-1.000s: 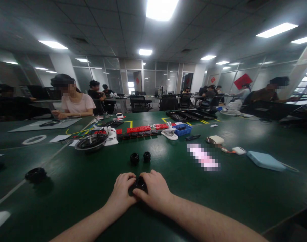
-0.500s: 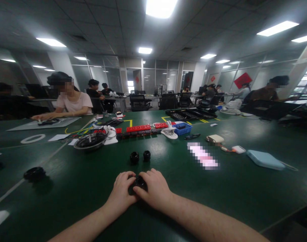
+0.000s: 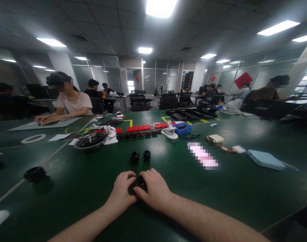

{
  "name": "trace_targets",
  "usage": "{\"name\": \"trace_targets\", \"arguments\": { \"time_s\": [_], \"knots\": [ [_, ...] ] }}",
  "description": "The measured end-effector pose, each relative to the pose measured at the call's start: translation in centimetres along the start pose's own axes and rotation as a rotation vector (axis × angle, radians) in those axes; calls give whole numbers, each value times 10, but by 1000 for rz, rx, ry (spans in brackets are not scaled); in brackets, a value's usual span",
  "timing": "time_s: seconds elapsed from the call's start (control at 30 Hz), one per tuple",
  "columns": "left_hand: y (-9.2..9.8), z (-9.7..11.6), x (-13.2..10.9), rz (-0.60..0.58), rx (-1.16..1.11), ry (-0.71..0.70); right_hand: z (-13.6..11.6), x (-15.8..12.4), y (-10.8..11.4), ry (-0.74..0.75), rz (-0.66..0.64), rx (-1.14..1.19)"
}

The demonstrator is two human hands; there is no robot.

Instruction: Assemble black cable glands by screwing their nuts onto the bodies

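Observation:
Low over the green table, my left hand and my right hand are closed around one glossy black round part with a hollow top. My fingers hide most of it, so its exact kind is unclear. Just beyond my fingertips stand two similar black parts, a larger one and a smaller one, upright and apart from each other. Off to the left lies a wider black ring-shaped part.
Farther back are a metal bowl with dark cables, a row of red blocks, a white clamp and a blue bin. A pixelated bright rectangle and a light-blue case lie right. A co-worker sits at the far left.
My hands and the black part in them stay practically still. The co-worker at the far left has shifted their hands slightly on the grey mat.

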State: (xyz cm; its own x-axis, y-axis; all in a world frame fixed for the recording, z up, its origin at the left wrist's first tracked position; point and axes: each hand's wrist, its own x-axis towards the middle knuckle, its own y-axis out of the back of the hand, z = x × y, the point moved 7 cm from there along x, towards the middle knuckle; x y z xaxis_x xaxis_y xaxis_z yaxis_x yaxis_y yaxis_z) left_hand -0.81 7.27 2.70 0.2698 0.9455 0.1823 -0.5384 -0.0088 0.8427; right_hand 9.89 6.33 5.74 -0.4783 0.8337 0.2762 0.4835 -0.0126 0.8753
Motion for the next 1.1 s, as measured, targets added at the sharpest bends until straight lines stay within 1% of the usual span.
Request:
{"name": "trace_targets", "arguments": {
  "time_s": [0.13,0.27,0.43,0.63,0.77,0.93,1.1],
  "knots": [
    [-2,-2,0,17,11,0,-3,0,3,23,6,-44],
    [-1,-2,0,28,10,-6,-3,-1,2,34,17,-42],
    [-2,-2,-1,-17,-13,27,-2,-3,1,41,39,-22],
    [1,4,0,42,63,-25,-6,-3,4,51,36,-6],
    [-2,4,0,11,70,-32,-11,-3,3,60,28,35],
    [-10,-1,0,-49,47,-3,-18,-3,4,127,25,52],
    [-11,-7,1,-13,11,75,-27,-5,6,222,29,77]
  ]
}}
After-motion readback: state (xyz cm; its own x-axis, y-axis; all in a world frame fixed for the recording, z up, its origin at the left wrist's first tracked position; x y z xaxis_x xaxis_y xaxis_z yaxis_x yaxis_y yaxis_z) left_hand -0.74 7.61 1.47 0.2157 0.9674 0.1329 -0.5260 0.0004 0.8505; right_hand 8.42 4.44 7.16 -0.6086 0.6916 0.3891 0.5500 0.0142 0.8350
